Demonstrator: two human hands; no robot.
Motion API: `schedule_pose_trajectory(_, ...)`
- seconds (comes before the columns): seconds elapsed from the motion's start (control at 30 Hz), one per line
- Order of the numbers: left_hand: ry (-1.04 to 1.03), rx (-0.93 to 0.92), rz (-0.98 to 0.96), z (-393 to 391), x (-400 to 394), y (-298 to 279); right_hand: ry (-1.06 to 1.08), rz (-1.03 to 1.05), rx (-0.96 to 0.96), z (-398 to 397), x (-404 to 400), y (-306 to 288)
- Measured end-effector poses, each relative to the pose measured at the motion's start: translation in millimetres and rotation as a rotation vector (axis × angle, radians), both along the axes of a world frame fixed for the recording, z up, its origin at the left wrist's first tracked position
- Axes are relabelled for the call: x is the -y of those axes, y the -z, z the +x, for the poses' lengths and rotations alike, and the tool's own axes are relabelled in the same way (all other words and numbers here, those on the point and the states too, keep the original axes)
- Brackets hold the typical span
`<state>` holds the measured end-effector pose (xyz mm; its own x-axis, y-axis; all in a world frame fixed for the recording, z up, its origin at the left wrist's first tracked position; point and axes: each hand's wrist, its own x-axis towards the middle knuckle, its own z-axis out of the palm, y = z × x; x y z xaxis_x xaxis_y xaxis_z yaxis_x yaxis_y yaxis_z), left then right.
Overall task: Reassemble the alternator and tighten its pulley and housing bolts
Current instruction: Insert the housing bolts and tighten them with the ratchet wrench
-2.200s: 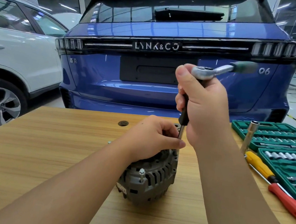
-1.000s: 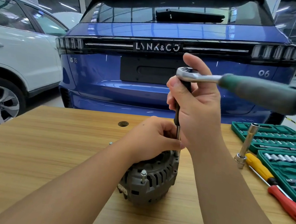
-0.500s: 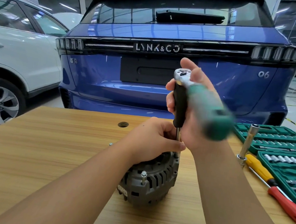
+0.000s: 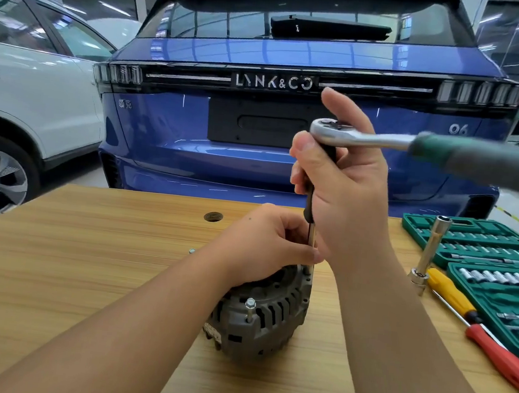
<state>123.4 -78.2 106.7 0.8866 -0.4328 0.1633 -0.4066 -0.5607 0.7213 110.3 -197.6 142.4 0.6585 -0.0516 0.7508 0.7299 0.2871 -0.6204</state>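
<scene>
Where it sits near the middle of the wooden table [image 4: 52, 270], the grey alternator [image 4: 266, 318] has one housing bolt [image 4: 250, 307] standing proud at its near edge. The left hand [image 4: 265, 248] rests on top, fingers curled and pinching the extension bar [image 4: 311, 237] at its far rim. The right hand [image 4: 345, 186] grips the bar's black upper part below the ratchet [image 4: 370, 137], whose blurred green handle points right. A green socket case [image 4: 483, 248] and two screwdrivers [image 4: 475, 327] lie to the right.

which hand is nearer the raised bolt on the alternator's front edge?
Left. The left hand grips the top of the alternator, just above and behind the raised bolt. The right hand is higher up, holding the ratchet extension.
</scene>
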Motion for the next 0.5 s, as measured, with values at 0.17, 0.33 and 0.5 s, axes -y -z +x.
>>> schedule_pose_trajectory(0.17,0.004,-0.018,-0.013,-2,-1,-1,0.028,-0.094,-0.012,2,0,5)
schedule_pose_trajectory(0.33,-0.024,-0.007,-0.014,-1,0,0,-0.257,-0.002,-0.179,1,9,-7)
schedule_pose_trajectory(0.5,-0.028,-0.006,-0.021,0,-1,2,-0.330,0.029,-0.277,-2,10,-7)
